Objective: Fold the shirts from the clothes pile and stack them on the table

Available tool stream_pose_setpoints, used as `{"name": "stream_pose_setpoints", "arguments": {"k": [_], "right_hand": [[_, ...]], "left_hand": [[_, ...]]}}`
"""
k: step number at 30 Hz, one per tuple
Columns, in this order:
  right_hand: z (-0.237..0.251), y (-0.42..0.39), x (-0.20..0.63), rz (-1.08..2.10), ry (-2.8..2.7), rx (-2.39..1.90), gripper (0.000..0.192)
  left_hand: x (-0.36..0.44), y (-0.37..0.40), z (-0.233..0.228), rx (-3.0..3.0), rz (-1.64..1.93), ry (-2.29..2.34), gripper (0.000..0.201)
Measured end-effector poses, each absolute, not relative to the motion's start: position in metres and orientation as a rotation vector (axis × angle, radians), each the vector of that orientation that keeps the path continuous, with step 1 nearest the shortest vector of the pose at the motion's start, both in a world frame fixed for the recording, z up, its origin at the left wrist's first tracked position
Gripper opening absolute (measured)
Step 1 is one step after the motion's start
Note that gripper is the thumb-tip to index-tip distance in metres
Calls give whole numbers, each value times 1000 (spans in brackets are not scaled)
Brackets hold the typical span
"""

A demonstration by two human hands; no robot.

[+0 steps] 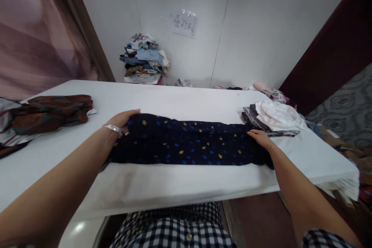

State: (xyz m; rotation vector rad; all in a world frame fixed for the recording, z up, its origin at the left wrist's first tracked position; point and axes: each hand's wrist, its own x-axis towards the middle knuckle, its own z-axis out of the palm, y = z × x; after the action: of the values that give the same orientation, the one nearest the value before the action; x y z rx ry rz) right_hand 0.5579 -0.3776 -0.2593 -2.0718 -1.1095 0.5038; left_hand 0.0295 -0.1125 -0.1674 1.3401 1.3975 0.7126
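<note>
A dark navy garment [197,143] with small yellow and blue leaf shapes lies across the table in a long folded strip. At its left end, my left hand [128,119] grips the upper edge, most of the fingers hidden by the cloth. A silver bracelet [114,128] circles that wrist. My right hand [259,136] pinches the upper edge near the strip's right end, thumb and fingers closed on the fabric. The lower edge rests on the tabletop, parallel to the table's front.
A white-covered table [180,104] bears everything. Brown crumpled clothes [55,112] lie at the left. Folded clothes topped by a white garment [279,115] sit close behind my right hand. A tall clothes pile [147,58] stands by the wall, beside a paper sign [184,24].
</note>
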Motion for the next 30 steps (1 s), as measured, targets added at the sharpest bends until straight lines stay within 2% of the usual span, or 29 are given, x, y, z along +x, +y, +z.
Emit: {"name": "stream_pose_setpoints", "arguments": {"k": [6, 10, 13, 17, 21, 23, 25, 30], "right_hand": [[-257, -376, 556, 515, -1045, -2097, 46], [-258, -376, 556, 515, -1037, -2101, 42], [-260, -377, 555, 504, -1014, -2120, 42], [-263, -378, 553, 486, -994, -2129, 43], [-266, -378, 555, 499, -994, -2116, 41], [-267, -378, 556, 503, -985, -2108, 40], [-268, -377, 557, 507, -973, -2114, 39], [-270, -377, 557, 492, -939, -2133, 35]], "left_hand": [[24, -120, -195, 1117, 604, 1468, 53], [29, -139, -212, 1701, 758, 1494, 60], [37, -163, -220, 2292, 603, 1278, 68], [44, -182, -233, 2721, 211, 1206, 51], [46, -175, -240, 2818, 119, 1151, 25], [47, -171, -238, 2808, 105, 1117, 18], [49, -174, -234, 2808, 171, 1091, 20], [59, -205, -226, 2845, 282, 1113, 43]]}}
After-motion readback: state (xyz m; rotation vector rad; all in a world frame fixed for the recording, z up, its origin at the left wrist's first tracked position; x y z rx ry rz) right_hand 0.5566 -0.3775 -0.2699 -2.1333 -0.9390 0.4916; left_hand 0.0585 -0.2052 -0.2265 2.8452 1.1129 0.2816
